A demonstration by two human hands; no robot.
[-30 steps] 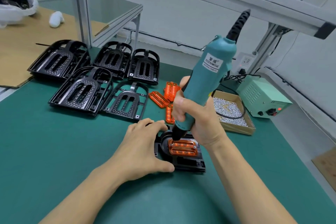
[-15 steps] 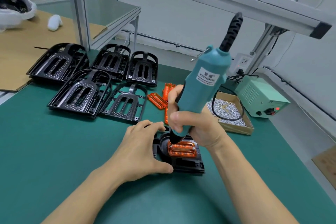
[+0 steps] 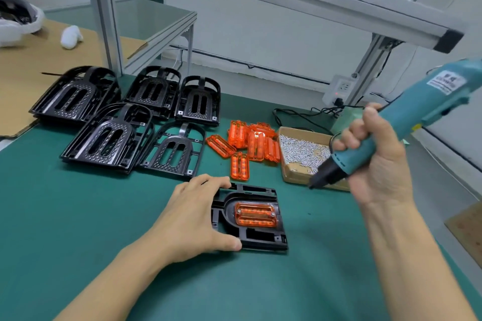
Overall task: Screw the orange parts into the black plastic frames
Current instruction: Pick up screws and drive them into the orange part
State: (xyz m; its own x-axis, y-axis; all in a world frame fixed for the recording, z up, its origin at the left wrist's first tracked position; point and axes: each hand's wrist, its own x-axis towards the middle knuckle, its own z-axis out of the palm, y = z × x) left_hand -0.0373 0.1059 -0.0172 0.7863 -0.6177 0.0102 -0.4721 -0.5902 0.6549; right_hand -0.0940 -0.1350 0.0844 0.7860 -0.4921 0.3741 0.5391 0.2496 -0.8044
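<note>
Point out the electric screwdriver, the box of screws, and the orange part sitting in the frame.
electric screwdriver (image 3: 407, 135), head view, teal body
box of screws (image 3: 302, 151), head view, screw pile inside
orange part (image 3: 255, 214), head view, its centre

I see glossy black plastic frames, translucent orange parts, matt green mat, cardboard box.

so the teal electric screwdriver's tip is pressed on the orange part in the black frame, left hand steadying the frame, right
Not quite. In the head view the teal electric screwdriver hangs over the cardboard box of screws, gripped by the right hand. The left hand does steady the black plastic frame holding the orange part.
</note>
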